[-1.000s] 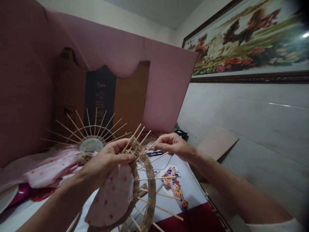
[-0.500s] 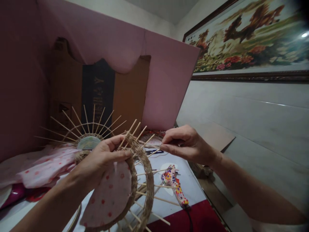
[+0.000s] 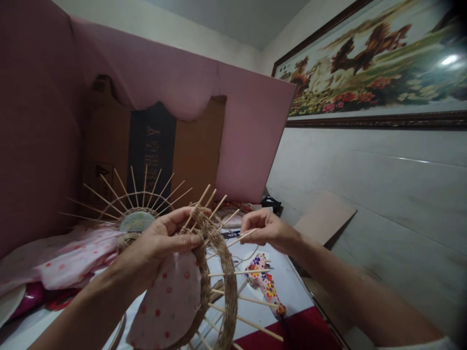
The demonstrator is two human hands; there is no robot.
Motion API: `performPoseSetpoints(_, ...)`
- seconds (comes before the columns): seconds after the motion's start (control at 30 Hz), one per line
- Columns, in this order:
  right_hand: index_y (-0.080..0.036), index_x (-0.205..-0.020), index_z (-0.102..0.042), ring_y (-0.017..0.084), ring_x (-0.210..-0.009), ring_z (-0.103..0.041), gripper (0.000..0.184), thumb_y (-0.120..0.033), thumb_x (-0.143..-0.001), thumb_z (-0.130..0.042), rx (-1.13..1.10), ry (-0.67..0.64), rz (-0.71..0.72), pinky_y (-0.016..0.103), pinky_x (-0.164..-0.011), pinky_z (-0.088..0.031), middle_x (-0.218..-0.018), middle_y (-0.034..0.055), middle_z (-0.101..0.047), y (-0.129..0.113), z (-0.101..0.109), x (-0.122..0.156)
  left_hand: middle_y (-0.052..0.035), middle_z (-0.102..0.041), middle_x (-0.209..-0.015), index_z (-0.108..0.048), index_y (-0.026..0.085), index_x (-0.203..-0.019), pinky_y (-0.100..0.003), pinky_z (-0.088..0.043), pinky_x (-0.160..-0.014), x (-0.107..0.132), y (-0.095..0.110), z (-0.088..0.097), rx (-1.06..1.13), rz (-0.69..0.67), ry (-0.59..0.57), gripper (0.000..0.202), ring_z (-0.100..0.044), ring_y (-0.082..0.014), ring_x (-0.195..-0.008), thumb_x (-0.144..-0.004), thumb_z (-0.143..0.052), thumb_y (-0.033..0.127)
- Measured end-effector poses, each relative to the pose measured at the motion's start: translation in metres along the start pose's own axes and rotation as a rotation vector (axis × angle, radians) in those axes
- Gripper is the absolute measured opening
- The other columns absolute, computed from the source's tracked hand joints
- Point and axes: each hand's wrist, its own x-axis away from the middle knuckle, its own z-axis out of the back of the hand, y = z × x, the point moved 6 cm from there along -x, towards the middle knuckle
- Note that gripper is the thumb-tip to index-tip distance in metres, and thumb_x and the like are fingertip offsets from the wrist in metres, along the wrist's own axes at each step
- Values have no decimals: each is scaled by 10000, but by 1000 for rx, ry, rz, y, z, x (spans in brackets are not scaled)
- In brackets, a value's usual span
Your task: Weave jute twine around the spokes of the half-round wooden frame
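1. Head view: a half-round woven piece (image 3: 229, 272) was held tilted above the white table (image 3: 288, 277), near the lower middle of the scene.
2. The upper end of the woven piece was clamped between the thumb and fingers of the left hand (image 3: 164, 238).
3. The right hand (image 3: 264, 228) was positioned apart from the left, its bent fingers set beside the tip of one of the sticks (image 3: 260, 328); whether anything was gripped there could not be told.
4. The sticks were crossed by two curved twine bands and were fanned outward beyond the outer band.
5. A dotted fabric panel (image 3: 168, 301) was enclosed by the inner band.
6. A flower-patterned tool (image 3: 268, 287) was laid on the table, behind and to the right of the woven piece, near a dark red surface (image 3: 299, 330).
7. A second stick fan (image 3: 136, 221) was located behind the left hand, with a twine bundle (image 3: 127, 240) and a dotted cloth (image 3: 80, 257) placed near it.
8. A cardboard panel (image 3: 199, 155) and a pink board (image 3: 251, 121) were arranged upright at the rear.
9. A framed picture (image 3: 346, 78) was mounted on the wall at the right.
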Motion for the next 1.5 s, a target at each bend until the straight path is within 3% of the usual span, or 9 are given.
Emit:
performPoseSetpoints(0.2, -126, -600, -614, 38, -462, -396, 231, -276, -608, -789, -49, -149, -85, 183, -444, -274, -510, -53, -524, 16, -27, -9, -8, -676, -899, -637, 254, -1094, -218, -519, -658, 2, 1, -2, -30, 39, -4, 486, -651, -149, -742, -647, -741, 96)
performPoseSetpoints(0.4, -132, -605, -605, 32, -445, -352, 200, -254, -661, -754, -61, -121, -37, 180, -429, -253, -492, -70, -494, 12, -27, -14, -26, -666, -924, -642, 209, -967, -236, -517, -700, 3, 6, -1, -65, 0, -87, 315, -639, -161, -791, -679, -714, 105)
performPoseSetpoints(0.57, -117, -667, -666, 39, -470, -373, 158, -257, -690, -736, 11, -22, 32, 185, -437, -263, -523, -50, -518, 7, -16, -6, -9, -657, -889, -627, 213, -955, -231, -518, -689, 1, 9, 8, -97, -17, -28, 314, -638, -156, -784, -679, -710, 89)
performPoseSetpoints(0.7, -109, -693, -701, 57, -511, -425, 156, -261, -729, -711, 177, 35, 140, 196, -452, -301, -579, -15, -565, -6, -6, 7, -11, -661, -904, -626, 217, -981, -225, -514, -694, -2, 9, 14, -127, -21, 36, 348, -640, -152, -781, -669, -722, 96)
performPoseSetpoints(0.87, -92, -781, -724, 77, -545, -498, 129, -193, -789, -644, 535, -3, 366, 208, -487, -357, -633, 34, -633, -36, -11, 19, -1, -668, -871, -639, 231, -982, -231, -520, -683, -4, 8, 15, -138, -23, 65, 358, -649, -155, -764, -659, -728, 104)
performPoseSetpoints(1.03, -99, -815, -707, 67, -514, -466, 141, -123, -817, -568, 913, -58, 586, 210, -513, -357, -599, 9, -592, -59, -30, 23, -5, -695, -866, -659, 231, -950, -208, -519, -662, -5, 11, 16, -180, -81, 116, 329, -654, -144, -742, -657, -720, 95)
performPoseSetpoints(1.23, -129, -767, -682, 100, -498, -396, 207, -146, -843, -490, 1310, -29, 761, 254, -475, -262, -576, -4, -535, -57, -62, 34, -15, -714, -905, -654, 223, -984, -213, -538, -664, -3, 15, 15, -177, -110, 129, 355, -670, -149, -741, -661, -722, 92)
performPoseSetpoints(1.33, -122, -774, -679, 107, -496, -384, 234, -152, -858, -463, 1354, 20, 795, 261, -473, -251, -566, -4, -514, -55, -65, 43, -10, -718, -874, -649, 206, -979, -208, -546, -640, -1, 20, 19, -159, -139, 166, 370, -672, -144, -710, -644, -722, 67)
performPoseSetpoints(1.5, -118, -872, -692, 103, -521, -412, 228, -184, -879, -473, 1221, 44, 761, 242, -491, -297, -585, 7, -519, -53, -53, 49, -7, -707, -768, -631, 191, -973, -226, -542, -489, -1, 29, 26, -142, -130, 195, 379, -649, -145, -551, -628, -725, 66)
